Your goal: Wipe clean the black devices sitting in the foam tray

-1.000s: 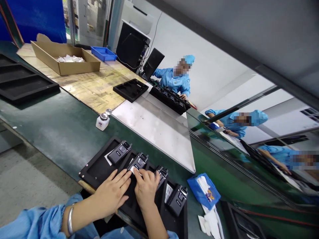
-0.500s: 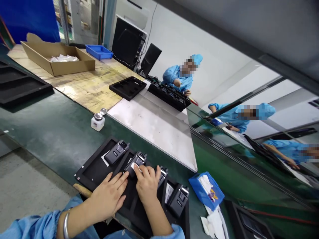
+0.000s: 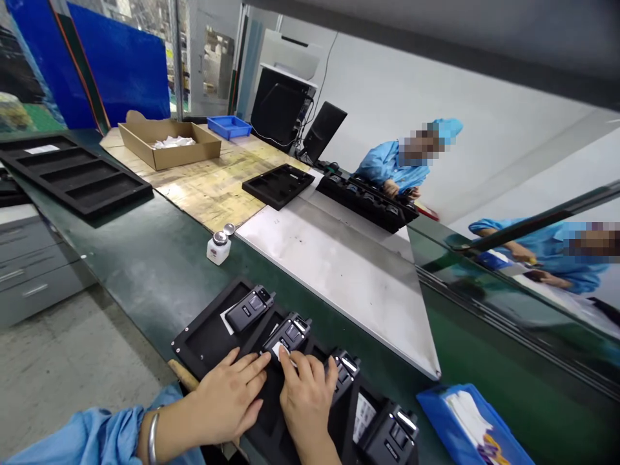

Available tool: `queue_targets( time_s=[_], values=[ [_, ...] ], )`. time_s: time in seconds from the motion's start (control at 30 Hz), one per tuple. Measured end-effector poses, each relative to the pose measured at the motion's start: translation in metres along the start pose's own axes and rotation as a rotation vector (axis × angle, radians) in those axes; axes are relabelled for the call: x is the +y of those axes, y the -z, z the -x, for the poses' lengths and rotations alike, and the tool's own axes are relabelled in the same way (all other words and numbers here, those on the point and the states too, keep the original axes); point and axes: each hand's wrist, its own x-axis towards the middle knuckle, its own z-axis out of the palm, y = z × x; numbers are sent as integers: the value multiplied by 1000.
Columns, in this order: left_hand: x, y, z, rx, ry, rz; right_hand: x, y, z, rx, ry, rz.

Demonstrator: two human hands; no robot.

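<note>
Several black handheld radios lie in the slots of a black foam tray (image 3: 206, 336) in front of me. Under the fingertips of my right hand (image 3: 307, 394), a small white cloth (image 3: 281, 350) is pressed on the face of the second radio (image 3: 293, 332) from the left. My left hand (image 3: 227, 391) lies over the tray with its fingers stretched out, fingertips against the lower end of that same radio. Left of it sits another radio (image 3: 249, 310); two more, a partly covered radio (image 3: 346, 374) and a nearer radio (image 3: 390, 436), are on the right.
A white pump bottle (image 3: 219, 248) with its lid up stands beyond the tray. At right is a blue bin (image 3: 436, 413) with white cloths. Farther off are a cardboard box (image 3: 169, 158), black trays (image 3: 106, 194) and a white board (image 3: 339, 278). Two people in blue work across the bench.
My head view has swung left, so everything appears shifted right and slightly down. Both hands stay at the same radio, the right one still pressing the white cloth on it.
</note>
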Motion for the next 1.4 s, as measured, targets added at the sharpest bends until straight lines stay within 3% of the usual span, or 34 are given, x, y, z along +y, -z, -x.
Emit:
queue_targets(
  time_s=[0.07,0.13,0.2,0.27,0.37,0.43,0.5,0.73,0.87,0.97,1.03,1.13,1.17,1.23,1.3,1.4],
  values=[
    [-15,9,-4,167,91,180,-1,-4,1,18,-17,-23],
    [-46,27,-14,425,282,340,0,-8,1,49,-41,-37],
    [-89,49,-30,711,483,312,0,-11,0,60,-51,-53],
    [-135,70,-49,861,613,205,1,-11,0,49,-52,-72],
    [-188,84,-72,777,772,192,0,-9,-2,50,-52,-96],
    [-204,82,-80,723,780,224,0,-7,-3,61,-39,-103],
    [-207,76,-82,716,762,226,0,-5,-6,64,-23,-110],
    [-195,63,-77,732,733,180,2,-3,-5,31,-44,-138],
    [-194,64,-77,741,724,169,2,-5,-4,25,-41,-146],
    [-180,68,-73,742,684,147,2,-7,-3,29,-61,-150],
    [-158,70,-67,719,625,130,3,-8,-2,27,-65,-142],
    [-107,67,-49,606,474,125,3,-8,-1,-14,-48,-124],
    [-88,63,-41,536,391,129,3,-7,0,-29,-44,-122],
    [-51,50,-27,322,89,52,2,-4,0,-34,-43,-129],
    [-22,32,-15,195,-95,-24,0,-2,-1,-30,-30,-139],
    [0,5,-5,86,-107,-137,-4,-1,-10,-38,-11,-122]
  ],
)
